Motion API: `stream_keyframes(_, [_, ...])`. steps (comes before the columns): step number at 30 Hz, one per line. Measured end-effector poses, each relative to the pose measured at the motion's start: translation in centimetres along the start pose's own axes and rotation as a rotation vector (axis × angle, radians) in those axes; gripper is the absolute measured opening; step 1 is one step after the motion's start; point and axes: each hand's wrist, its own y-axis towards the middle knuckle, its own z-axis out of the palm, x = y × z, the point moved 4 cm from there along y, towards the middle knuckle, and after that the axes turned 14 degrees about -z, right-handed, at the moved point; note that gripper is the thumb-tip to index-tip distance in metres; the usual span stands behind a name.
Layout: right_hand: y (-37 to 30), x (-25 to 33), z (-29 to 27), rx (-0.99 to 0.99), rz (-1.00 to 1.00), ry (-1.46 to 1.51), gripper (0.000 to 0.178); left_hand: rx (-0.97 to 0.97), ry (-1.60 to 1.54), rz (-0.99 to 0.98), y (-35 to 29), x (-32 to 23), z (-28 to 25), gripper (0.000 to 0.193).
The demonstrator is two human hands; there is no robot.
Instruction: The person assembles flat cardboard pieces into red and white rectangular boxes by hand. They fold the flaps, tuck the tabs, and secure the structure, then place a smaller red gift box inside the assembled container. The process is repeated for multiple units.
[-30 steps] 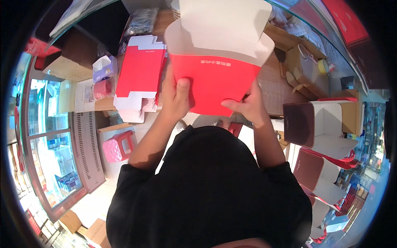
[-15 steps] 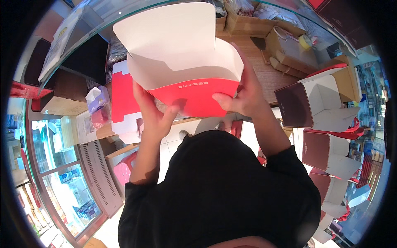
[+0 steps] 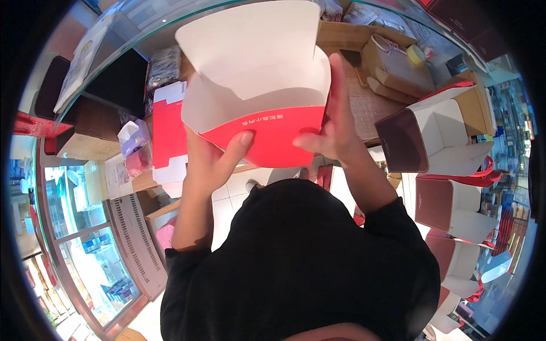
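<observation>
Between my two hands I hold up a red cardboard box [image 3: 278,139] with a white inside and a tall white flap standing at its far side. Its top faces me, open, and the walls bow outward. My left hand [image 3: 213,156] grips the left end, thumb pressed on the red front wall. At the right end, my right hand [image 3: 335,131] does the same, its thumb on the red front and its fingers up along the side wall. The fingers of the left hand are partly hidden behind the box.
Flat red-and-white card blanks [image 3: 169,133] lie left on the wooden table [image 3: 361,108]. Beyond them stand a purple tissue box [image 3: 134,136] and a glass edge. Brown-and-white open boxes [image 3: 432,136] line the right side. A cardboard carton [image 3: 395,65] sits at the back right.
The box has tilted and shifted a little toward me, its front wall now curving more. My left thumb has moved up onto the red wall, and both hands still hold on.
</observation>
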Motion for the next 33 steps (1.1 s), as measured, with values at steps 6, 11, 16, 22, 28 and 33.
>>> stream_keyframes(6, [1.6, 1.3, -0.6, 0.119, -0.008, -0.159, 0.068, -0.098, 0.105, 0.42, 0.2, 0.4, 0.0, 0.067])
stream_keyframes(11, [1.9, 1.9, -1.2, 0.211, -0.011, -0.188, 0.047, 0.006, 0.301, 0.386, 1.2, 0.4, -0.5, 0.063])
stream_keyframes(16, [2.3, 1.6, -1.2, 0.295, 0.033, -0.284, 0.036, 0.041, 0.342, 0.287, 1.4, 0.3, -0.9, 0.057])
stream_keyframes(22, [2.5, 1.1, -1.1, 0.272, -0.022, -0.276, 0.037, 0.024, 0.386, 0.317, 1.5, 0.5, -0.9, 0.052])
stream_keyframes(28, [1.1, -0.4, -0.8, -0.034, 0.038, 0.018, 0.061, -0.111, 0.034, 0.354, 1.5, 0.7, -0.6, 0.054])
stream_keyframes(33, [1.4, -0.1, -0.9, 0.05, 0.046, -0.008, 0.069, -0.08, -0.034, 0.345, 1.7, 0.6, -1.0, 0.052])
